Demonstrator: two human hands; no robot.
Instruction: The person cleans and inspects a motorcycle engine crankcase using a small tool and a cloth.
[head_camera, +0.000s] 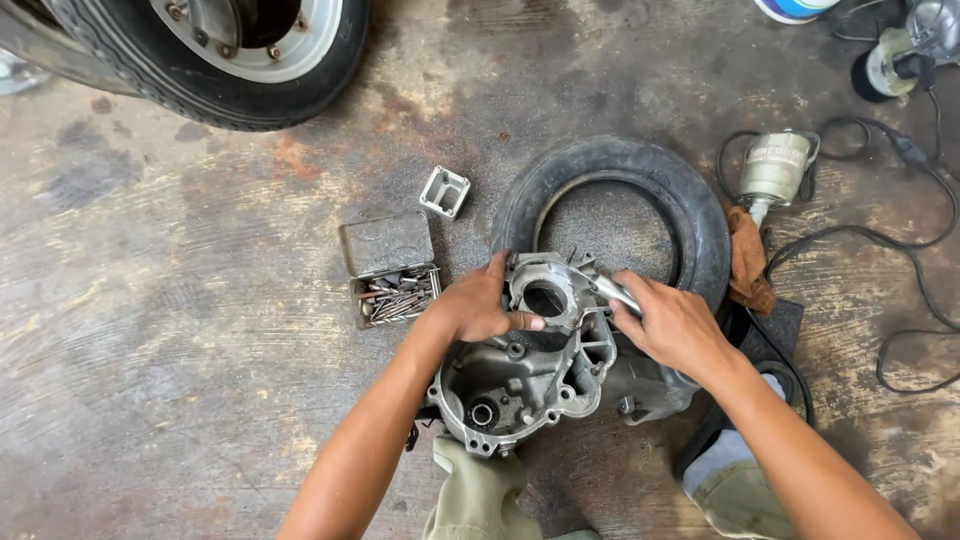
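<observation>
At the centre of the frame, leaning on a worn black rubber tyre laid flat on the stained concrete floor, sits a grey cast-aluminium engine casing — rigid, likely heavy, probably greasy in the hollows. The left hand lies spread on its upper rim, thumb beside the round bore, fingers apart. The right hand is closed around a slim silver metal tool touching the casing's top edge. The thick outer flanges look the surest grip — the thin fins less so. An open metal tin of bits lies left of centre.
</observation>
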